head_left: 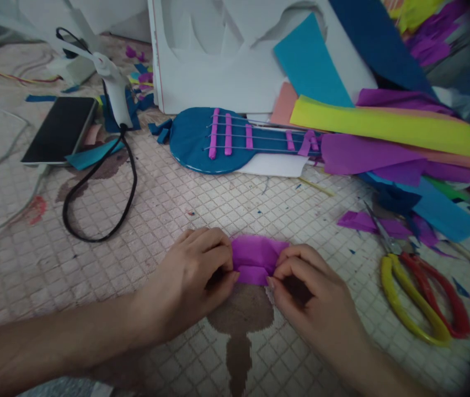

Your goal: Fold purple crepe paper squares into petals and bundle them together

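Between my two hands a small piece of purple paper [257, 255] is stretched just over the cloth, its near edge folded up in a strip. My left hand [202, 270] pinches the paper's left end between thumb and fingers. At the right end, my right hand [309, 281] pinches it the same way. Beyond them lies a blue guitar-shaped piece [193, 140] with purple bars and thin strings across it. To the right rest scissors [417, 298] with one yellow and one red handle.
Strips of yellow [375, 124] and purple paper [367, 157] pile up at the right. A black phone [61, 129] with a cable lies at the left, near a white tool [115, 94] with a black cord loop [133, 182]. A white box [214, 82] stands behind.
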{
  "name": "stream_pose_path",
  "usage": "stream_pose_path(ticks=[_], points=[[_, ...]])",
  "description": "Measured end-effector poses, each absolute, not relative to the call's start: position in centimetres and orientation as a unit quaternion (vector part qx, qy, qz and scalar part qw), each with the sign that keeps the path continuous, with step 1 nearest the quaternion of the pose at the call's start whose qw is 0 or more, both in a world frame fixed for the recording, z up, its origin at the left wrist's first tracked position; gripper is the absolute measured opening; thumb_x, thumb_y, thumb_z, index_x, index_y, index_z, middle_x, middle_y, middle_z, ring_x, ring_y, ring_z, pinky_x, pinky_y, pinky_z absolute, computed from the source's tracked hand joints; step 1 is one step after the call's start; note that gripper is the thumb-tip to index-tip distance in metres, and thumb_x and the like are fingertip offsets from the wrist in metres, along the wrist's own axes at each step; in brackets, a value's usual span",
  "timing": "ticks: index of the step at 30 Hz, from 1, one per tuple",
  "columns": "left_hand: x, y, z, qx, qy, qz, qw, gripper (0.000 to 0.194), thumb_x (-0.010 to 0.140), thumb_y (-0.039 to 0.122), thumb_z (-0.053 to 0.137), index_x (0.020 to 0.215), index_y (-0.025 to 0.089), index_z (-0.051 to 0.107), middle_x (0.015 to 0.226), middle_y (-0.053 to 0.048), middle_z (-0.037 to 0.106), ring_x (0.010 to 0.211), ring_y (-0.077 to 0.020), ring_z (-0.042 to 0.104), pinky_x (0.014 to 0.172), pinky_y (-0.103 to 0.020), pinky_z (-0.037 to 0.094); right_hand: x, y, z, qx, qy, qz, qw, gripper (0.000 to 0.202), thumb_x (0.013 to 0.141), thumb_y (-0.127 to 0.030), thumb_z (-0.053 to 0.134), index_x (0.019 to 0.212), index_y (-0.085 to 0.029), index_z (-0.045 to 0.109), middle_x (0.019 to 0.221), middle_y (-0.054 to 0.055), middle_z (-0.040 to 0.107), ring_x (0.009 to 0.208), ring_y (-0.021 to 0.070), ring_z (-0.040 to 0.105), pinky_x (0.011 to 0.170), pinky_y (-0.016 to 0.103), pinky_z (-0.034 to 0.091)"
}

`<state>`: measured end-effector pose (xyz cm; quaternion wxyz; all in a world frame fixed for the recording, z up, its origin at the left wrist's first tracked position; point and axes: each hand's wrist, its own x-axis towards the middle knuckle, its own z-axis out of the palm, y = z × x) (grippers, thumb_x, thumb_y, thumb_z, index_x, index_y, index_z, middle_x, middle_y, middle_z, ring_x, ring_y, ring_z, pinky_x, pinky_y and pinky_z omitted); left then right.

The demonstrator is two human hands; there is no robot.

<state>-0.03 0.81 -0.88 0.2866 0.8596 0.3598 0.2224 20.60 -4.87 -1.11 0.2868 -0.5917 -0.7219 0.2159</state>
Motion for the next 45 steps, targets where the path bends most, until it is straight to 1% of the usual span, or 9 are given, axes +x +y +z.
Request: stream_pose_path(ticks=[8, 13, 27, 34, 39, 45], points=[[0.22, 0.92, -0.89, 0.858, 0.371, 0.217, 0.28, 0.012, 0.08, 0.012, 0.061, 0.072, 0.016, 0.053, 0.086, -0.001, 0.056, 0.081, -0.0165, 0.052, 0.075, -0.035, 0.041, 20.56, -4.78, -1.15, -0.593, -0.726, 0.206, 0.281, 0.011, 0.079, -0.009, 0.053, 0.074, -0.019, 0.052, 0.083, 0.002, 0.052, 0.076, 0.0137, 0.052, 0.062, 0.026, 0.045], [0.31, 0.93, -0.98, 0.859, 0.376, 0.212, 0.276, 0.013, 0.078, 0.011, 0.062, 0.071, 0.016, 0.052, 0.085, -0.001, 0.056, 0.081, -0.0168, 0.052, 0.074, -0.036, 0.04, 20.56, -4.74, -1.23, -0.588, -0.733, 0.196, 0.282, 0.012, 0.078, -0.008, 0.053, 0.074, -0.019, 0.051, 0.082, 0.002, 0.052, 0.079, 0.0147, 0.052, 0.066, 0.029, 0.045], [0.1, 0.83, -0.58, 0.854, 0.371, 0.206, 0.3, 0.009, 0.082, 0.012, 0.057, 0.074, 0.016, 0.055, 0.089, -0.002, 0.056, 0.083, -0.0167, 0.052, 0.076, -0.037, 0.041, 20.62, -4.82, -1.31, -0.583, -0.74, 0.188, 0.278, 0.012, 0.079, -0.009, 0.053, 0.074, -0.019, 0.05, 0.083, 0.002, 0.052, 0.081, 0.0154, 0.051, 0.067, 0.029, 0.044], [0.37, 0.99, -0.81, 0.854, 0.38, 0.2, 0.293, 0.009, 0.079, 0.011, 0.06, 0.073, 0.016, 0.055, 0.089, -0.002, 0.056, 0.083, -0.0172, 0.052, 0.077, -0.038, 0.04, 20.55, -4.82, -1.24, -0.585, -0.74, 0.183, 0.277, 0.013, 0.078, -0.008, 0.053, 0.073, -0.02, 0.049, 0.082, 0.002, 0.052, 0.078, 0.0155, 0.052, 0.066, 0.03, 0.044], [0.21, 0.86, -0.7, 0.85, 0.382, 0.197, 0.304, 0.009, 0.079, 0.011, 0.059, 0.072, 0.015, 0.055, 0.088, -0.002, 0.056, 0.083, -0.0175, 0.052, 0.076, -0.038, 0.041, 20.54, -4.83, -1.17, -0.591, -0.732, 0.196, 0.276, 0.014, 0.078, -0.008, 0.053, 0.074, -0.021, 0.048, 0.083, 0.002, 0.052, 0.082, 0.0168, 0.052, 0.068, 0.031, 0.045], [0.24, 0.9, -0.71, 0.851, 0.373, 0.205, 0.307, 0.009, 0.081, 0.011, 0.058, 0.074, 0.015, 0.054, 0.088, -0.002, 0.056, 0.083, -0.0167, 0.052, 0.076, -0.037, 0.04, 20.63, -4.87, -1.11, -0.586, -0.738, 0.197, 0.269, 0.011, 0.084, -0.014, 0.051, 0.076, -0.021, 0.049, 0.084, 0.003, 0.052, 0.08, 0.0167, 0.051, 0.067, 0.031, 0.044]])
